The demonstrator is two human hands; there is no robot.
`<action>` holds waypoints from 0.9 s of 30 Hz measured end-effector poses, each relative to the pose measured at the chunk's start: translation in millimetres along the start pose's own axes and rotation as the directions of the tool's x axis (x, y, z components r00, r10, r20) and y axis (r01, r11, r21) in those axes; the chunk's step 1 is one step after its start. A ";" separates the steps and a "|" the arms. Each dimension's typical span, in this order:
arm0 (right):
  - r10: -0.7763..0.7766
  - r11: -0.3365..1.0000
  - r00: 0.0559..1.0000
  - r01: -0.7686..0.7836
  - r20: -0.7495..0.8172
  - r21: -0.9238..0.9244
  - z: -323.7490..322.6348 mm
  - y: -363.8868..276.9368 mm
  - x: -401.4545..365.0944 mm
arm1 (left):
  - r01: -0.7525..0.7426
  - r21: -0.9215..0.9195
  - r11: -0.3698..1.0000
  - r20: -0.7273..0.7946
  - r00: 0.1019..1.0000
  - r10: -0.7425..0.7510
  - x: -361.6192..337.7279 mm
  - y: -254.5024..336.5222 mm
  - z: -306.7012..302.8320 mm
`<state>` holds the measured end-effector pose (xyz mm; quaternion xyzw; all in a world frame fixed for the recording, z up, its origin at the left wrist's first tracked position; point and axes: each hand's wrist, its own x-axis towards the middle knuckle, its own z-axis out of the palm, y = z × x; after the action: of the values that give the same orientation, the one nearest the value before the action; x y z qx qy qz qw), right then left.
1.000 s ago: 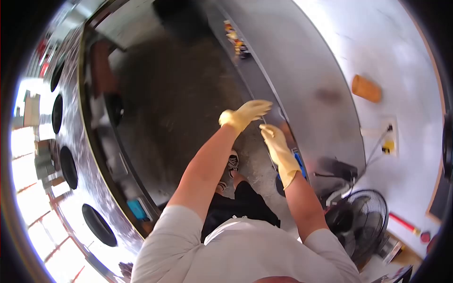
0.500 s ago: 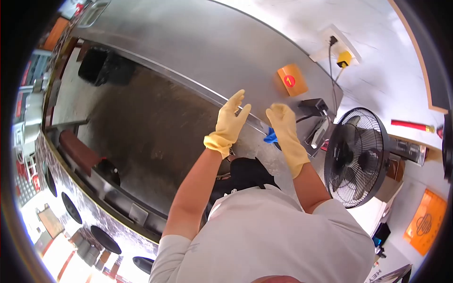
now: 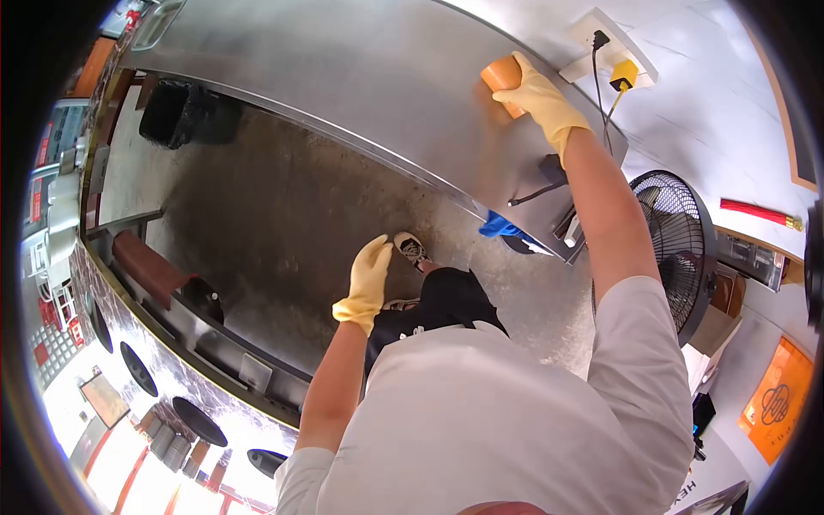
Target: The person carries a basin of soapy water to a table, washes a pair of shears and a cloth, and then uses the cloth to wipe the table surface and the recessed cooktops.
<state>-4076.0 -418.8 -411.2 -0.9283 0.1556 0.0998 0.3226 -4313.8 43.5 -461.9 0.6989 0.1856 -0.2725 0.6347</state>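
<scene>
My right hand (image 3: 539,96), in a pale yellow rubber glove, is wrapped round an orange block (image 3: 500,75) over the back right part of the steel counter (image 3: 343,77). The glove hides part of the block. My left hand (image 3: 369,279), in a matching glove, hangs over the floor left of my shoes (image 3: 412,249). Its fingers are extended and hold nothing. A blue cloth (image 3: 500,227) lies at the counter's front edge, near a black cable (image 3: 536,193).
A black fan (image 3: 674,249) stands at the right, beside the counter's end. Plugs sit in a wall socket (image 3: 625,74) behind the counter. A black bin (image 3: 170,114) is at the upper left. A brown cloth (image 3: 148,268) hangs over the left-hand unit.
My right hand has reached up and away to the counter and taken hold of the orange block. My left hand has moved down and left.
</scene>
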 end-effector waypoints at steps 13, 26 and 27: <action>0.121 0.321 0.991 -0.085 0.048 0.943 62.3 -25.1 -258.5 | -0.048 0.094 0.994 0.032 0.998 0.045 -23.6 18.5 -31.1; -0.242 0.924 0.896 0.331 -0.372 0.194 27.9 5.1 -224.7 | -0.704 0.377 0.602 0.464 0.706 0.535 58.9 184.9 179.8; -0.449 0.887 0.787 0.449 -0.422 -0.107 3.5 9.2 -233.1 | -0.749 0.405 0.525 0.438 0.663 0.607 55.7 183.0 174.8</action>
<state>-4296.7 -371.1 -352.4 -0.9370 -0.0013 -0.1897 0.2934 -4184.9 -157.1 -360.4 0.8275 -0.2699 -0.1260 0.4759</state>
